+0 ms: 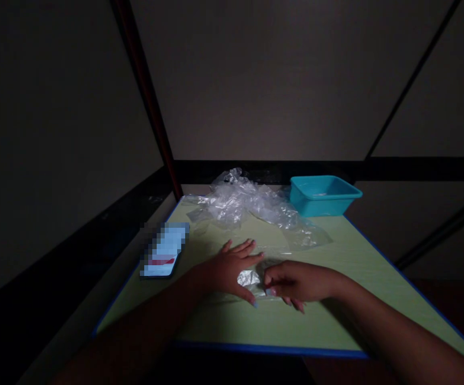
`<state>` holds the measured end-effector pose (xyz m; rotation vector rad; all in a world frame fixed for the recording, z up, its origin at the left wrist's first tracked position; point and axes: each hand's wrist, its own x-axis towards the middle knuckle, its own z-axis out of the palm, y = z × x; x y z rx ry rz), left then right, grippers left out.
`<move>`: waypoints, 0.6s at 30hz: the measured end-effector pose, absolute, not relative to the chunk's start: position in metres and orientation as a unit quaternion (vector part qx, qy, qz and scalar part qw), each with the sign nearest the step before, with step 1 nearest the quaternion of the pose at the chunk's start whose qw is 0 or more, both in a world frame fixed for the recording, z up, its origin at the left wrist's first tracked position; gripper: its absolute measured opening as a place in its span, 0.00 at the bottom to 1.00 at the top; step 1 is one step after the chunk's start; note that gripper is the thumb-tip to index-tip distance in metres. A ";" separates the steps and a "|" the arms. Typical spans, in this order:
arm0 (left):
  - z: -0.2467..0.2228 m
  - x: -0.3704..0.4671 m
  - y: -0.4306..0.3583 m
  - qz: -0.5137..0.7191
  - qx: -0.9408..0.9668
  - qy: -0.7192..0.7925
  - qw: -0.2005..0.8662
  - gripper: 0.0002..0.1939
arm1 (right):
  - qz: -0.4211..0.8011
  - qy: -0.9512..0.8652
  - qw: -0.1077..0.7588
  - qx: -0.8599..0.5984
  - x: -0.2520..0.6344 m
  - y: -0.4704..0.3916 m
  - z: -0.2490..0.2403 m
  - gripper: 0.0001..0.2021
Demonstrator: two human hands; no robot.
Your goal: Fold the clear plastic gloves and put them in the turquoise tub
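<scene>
A small piece of clear, shiny plastic (249,277) lies near the middle of the pale green table, between my two hands. My left hand (234,268) rests over its left side with the fingers spread. On the right, my right hand (299,280) is at the plastic's edge, thumb and index finger pinched together; what is between them is too small to make out. Behind both hands spreads a crumpled heap of clear plastic (235,203), with a flatter part reaching to the right.
A phone (165,251) with a lit screen lies at the table's left edge. The turquoise basin (324,206) stands at the back right corner. The table (232,334) has a blue rim, and walls rise behind it and to the left.
</scene>
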<state>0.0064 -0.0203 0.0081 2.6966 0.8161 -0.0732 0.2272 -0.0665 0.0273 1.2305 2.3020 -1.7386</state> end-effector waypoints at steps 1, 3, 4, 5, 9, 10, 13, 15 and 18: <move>0.009 0.006 -0.020 -0.026 0.944 0.286 0.161 0.55 | -0.553 0.735 0.003 0.392 0.227 -0.067 0.028 0.05; 0.009 0.006 -0.020 -0.027 0.944 0.286 0.161 0.55 | -0.548 0.738 0.003 0.393 0.227 -0.067 0.029 0.04; 0.010 0.007 -0.020 -0.029 0.944 0.286 0.161 0.55 | -0.546 0.740 0.003 0.393 0.227 -0.067 0.030 0.04; 0.010 0.007 -0.020 -0.032 0.944 0.287 0.160 0.55 | -0.545 0.741 0.002 0.391 0.227 -0.067 0.030 0.04; 0.010 0.006 -0.019 -0.042 0.943 0.290 0.157 0.56 | -0.547 0.744 0.003 0.384 0.227 -0.066 0.031 0.04; 0.010 0.005 -0.018 -0.046 0.943 0.289 0.157 0.56 | -0.546 0.743 0.008 0.386 0.228 -0.065 0.031 0.05; 0.009 0.003 -0.016 -0.059 0.944 0.284 0.158 0.56 | -0.537 0.738 0.037 0.407 0.230 -0.064 0.033 0.11; 0.009 0.003 -0.014 -0.064 0.945 0.284 0.150 0.57 | -0.530 0.728 0.064 0.430 0.231 -0.063 0.035 0.16; 0.009 0.002 -0.013 -0.075 0.946 0.280 0.143 0.56 | -0.514 0.713 0.106 0.465 0.233 -0.061 0.040 0.20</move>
